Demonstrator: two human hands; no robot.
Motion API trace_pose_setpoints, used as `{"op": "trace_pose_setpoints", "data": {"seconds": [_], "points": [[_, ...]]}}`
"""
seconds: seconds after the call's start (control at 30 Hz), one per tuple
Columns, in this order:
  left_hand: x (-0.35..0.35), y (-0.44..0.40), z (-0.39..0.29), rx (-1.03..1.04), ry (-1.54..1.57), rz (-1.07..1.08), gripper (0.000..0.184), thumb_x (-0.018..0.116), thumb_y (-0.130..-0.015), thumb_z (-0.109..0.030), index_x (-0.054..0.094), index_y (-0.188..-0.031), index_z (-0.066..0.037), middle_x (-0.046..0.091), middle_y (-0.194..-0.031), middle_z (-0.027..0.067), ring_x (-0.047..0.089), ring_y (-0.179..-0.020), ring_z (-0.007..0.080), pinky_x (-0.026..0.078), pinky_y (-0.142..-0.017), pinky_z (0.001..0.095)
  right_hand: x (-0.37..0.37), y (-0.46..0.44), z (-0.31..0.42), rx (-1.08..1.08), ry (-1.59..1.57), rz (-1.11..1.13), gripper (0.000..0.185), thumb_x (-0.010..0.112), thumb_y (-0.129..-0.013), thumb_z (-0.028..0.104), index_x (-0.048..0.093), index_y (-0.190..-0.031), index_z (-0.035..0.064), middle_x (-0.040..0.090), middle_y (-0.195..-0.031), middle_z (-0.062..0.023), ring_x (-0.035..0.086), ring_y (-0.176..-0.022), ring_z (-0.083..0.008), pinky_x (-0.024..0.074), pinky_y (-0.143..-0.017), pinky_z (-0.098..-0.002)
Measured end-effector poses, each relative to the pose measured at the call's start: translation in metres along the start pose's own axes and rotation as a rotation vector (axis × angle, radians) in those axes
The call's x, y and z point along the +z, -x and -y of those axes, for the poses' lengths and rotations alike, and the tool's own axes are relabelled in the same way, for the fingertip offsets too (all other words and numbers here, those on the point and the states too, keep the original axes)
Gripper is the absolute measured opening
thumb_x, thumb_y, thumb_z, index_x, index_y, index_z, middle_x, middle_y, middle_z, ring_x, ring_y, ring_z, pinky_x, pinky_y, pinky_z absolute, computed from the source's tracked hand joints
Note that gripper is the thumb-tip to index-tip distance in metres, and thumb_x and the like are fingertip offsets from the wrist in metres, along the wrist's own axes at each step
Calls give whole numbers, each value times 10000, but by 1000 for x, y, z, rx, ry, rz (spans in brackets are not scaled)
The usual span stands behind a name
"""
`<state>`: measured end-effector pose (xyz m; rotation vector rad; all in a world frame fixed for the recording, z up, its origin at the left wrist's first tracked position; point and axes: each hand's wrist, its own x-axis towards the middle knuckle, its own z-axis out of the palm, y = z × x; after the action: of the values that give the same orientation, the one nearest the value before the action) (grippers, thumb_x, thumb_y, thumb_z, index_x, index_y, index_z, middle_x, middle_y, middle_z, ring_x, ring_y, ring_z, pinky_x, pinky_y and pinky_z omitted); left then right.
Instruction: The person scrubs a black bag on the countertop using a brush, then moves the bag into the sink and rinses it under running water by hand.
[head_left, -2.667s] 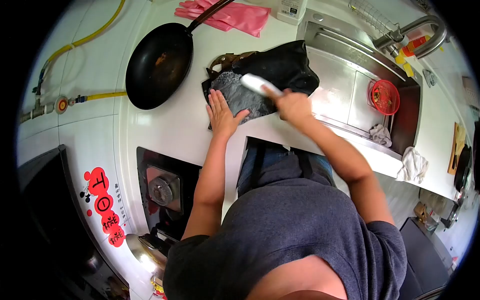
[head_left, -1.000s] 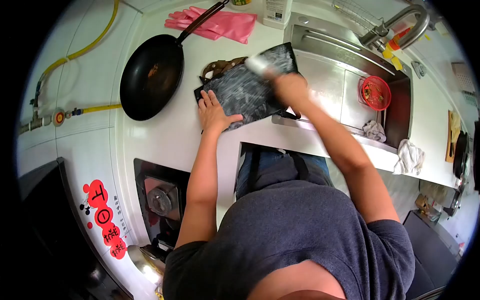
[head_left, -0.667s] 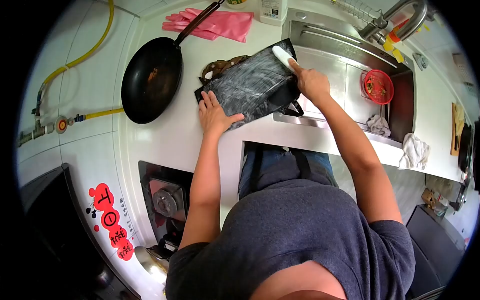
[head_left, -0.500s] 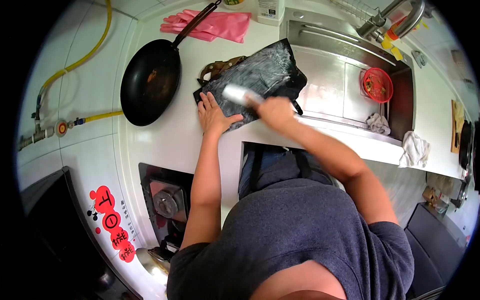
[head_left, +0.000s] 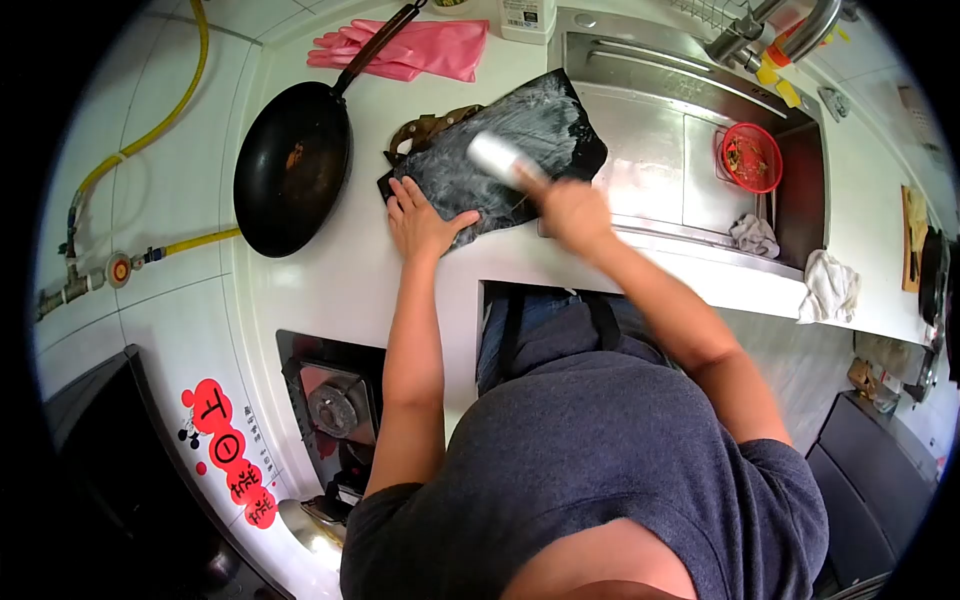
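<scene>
A flat black piece with whitish, foam-like smears [head_left: 520, 115], perhaps a bag or an apron, lies on the counter. Brown strap-like parts [head_left: 432, 128] show from under its far left side. My left hand [head_left: 422, 222] presses on its lower left corner, fingers and thumb spread. In my right hand [head_left: 576, 215] is a brush with a white head [head_left: 497, 156] and a brownish handle. The brush is blurred by motion, and its head is over the middle of the black piece. Whether it touches the surface I cannot tell.
A black wok [head_left: 293, 170] stands to the left, its handle beside pink rubber gloves [head_left: 440, 48]. At right is a steel sink [head_left: 630, 150] holding a red basket [head_left: 750, 158] and a grey rag [head_left: 755, 236]. A gas stove burner [head_left: 338, 405] sits lower left.
The brush and my right hand have shifted a little to the right and the brush head is farther up the black piece. My left hand stays spread on the same corner.
</scene>
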<state>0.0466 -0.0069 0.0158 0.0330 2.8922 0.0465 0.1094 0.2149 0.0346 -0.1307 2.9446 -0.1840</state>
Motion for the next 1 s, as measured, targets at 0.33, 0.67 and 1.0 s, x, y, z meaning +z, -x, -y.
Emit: {"op": "trace_pose_setpoints", "data": {"seconds": [0.33,0.67,1.0], "points": [[-8,-7,10,76,-1,108,1360,788,-494,-612,66,-1442,43,83,-1512,225,165,-1365,375,188,-1119,388,-12,5,-79,212,36,55,589,465,-865,140,332,-1404,338,642,-716,-114,644,-602,-263,506,-506,-395],[0,-4,19,118,77,62,1374,779,-489,-628,60,-1433,64,74,-1507,241,164,-1352,388,192,-1118,385,-30,-52,-37,15,9,101,548,461,-871,148,358,-1390,293,667,-824,-128,672,-725,-287,535,-602,-418],[9,-10,23,121,134,54,1420,794,-486,-616,-27,-1432,54,-20,-1510,242,-19,-1411,347,57,-1148,385,-15,-48,59,-266,-9,119,461,436,-904,197,400,-1359,266,680,-816,-115,681,-718,-279,551,-610,-402]]}}
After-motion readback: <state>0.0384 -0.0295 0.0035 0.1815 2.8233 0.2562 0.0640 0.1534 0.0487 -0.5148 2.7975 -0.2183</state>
